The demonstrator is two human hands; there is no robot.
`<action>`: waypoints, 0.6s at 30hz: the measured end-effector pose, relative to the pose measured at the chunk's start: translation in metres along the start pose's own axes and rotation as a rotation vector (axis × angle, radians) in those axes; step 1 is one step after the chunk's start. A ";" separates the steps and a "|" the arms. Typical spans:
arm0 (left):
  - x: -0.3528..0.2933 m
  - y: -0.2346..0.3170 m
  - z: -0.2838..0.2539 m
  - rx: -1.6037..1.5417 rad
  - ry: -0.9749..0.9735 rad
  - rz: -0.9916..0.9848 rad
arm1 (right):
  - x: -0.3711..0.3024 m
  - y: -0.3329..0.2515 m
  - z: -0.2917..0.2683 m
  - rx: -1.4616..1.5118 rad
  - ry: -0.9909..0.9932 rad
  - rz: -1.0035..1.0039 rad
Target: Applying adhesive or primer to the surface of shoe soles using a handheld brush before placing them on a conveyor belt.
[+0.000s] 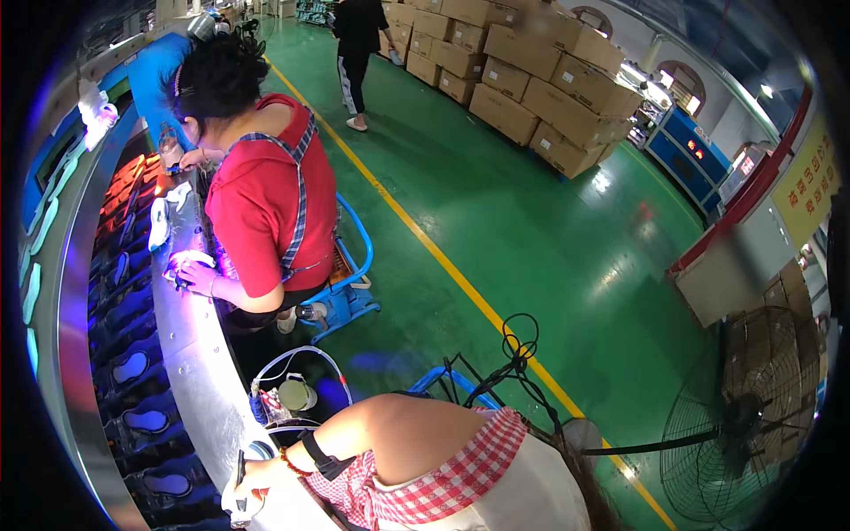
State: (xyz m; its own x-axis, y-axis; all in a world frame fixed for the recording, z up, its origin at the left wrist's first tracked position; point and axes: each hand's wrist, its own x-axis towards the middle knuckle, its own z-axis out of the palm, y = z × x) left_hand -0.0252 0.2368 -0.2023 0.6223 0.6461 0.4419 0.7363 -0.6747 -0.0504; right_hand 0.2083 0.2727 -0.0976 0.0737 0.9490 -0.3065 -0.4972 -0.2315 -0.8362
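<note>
My bare right arm reaches leftward over the metal ledge (190,354), a beaded bracelet on its wrist and a black strap higher up. At the ledge's near end my right hand (254,479) is closed round a slim dark-handled tool (240,465), whose tip I cannot make out. Just below that hand lies a pale object (241,510), partly hidden and cut by the picture's edge. A round bluish-grey item (259,450) sits right behind the fingers. My left hand is out of the picture. Beside the ledge, dark racks carry several shoe soles (146,421).
A co-worker in red (257,203) sits farther along, hands on a pale shoe part (189,262). A pale green container (297,395) and looped tubing stand near my arm. To the right are a fan (742,416), cables (522,363) and stacked cartons (549,97). Another person walks behind.
</note>
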 end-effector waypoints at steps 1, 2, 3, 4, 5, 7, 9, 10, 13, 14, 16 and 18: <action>0.013 -0.008 -0.010 0.013 0.031 -0.026 | -0.007 -0.005 -0.004 0.000 0.027 -0.005; 0.026 -0.016 -0.023 0.031 0.061 -0.054 | -0.011 -0.006 -0.003 0.002 0.048 -0.010; 0.018 -0.034 -0.048 0.092 0.086 -0.137 | -0.037 -0.045 -0.017 -0.009 0.007 0.014; 0.031 -0.042 -0.065 0.121 0.118 -0.172 | -0.037 -0.046 -0.019 -0.009 0.015 0.012; 0.052 -0.046 -0.073 0.132 0.154 -0.188 | -0.026 -0.014 -0.010 -0.007 0.048 -0.001; 0.036 -0.070 -0.128 0.267 0.205 -0.359 | -0.042 -0.046 -0.030 -0.039 -0.045 0.053; 0.037 -0.073 -0.171 0.376 0.250 -0.487 | -0.012 -0.019 -0.007 -0.059 -0.089 0.096; 0.035 -0.075 -0.190 0.426 0.266 -0.554 | -0.012 -0.030 -0.015 -0.076 -0.107 0.124; 0.019 -0.075 -0.250 0.619 0.306 -0.781 | -0.013 -0.030 -0.020 -0.142 -0.201 0.227; -0.004 -0.066 -0.295 0.756 0.317 -0.892 | -0.015 -0.029 -0.006 -0.169 -0.309 0.280; -0.026 -0.039 -0.346 0.934 0.363 -0.938 | -0.024 -0.025 0.010 -0.246 -0.519 0.391; 0.003 -0.033 -0.349 0.723 0.477 -0.788 | -0.016 0.008 0.029 -0.213 -0.591 0.384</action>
State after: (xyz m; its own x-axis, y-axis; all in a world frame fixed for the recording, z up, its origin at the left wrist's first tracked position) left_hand -0.1405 0.1367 0.1137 -0.1235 0.4924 0.8615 0.9492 0.3118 -0.0422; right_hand 0.1783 0.2619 -0.0862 -0.5798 0.7358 -0.3499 -0.2110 -0.5504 -0.8078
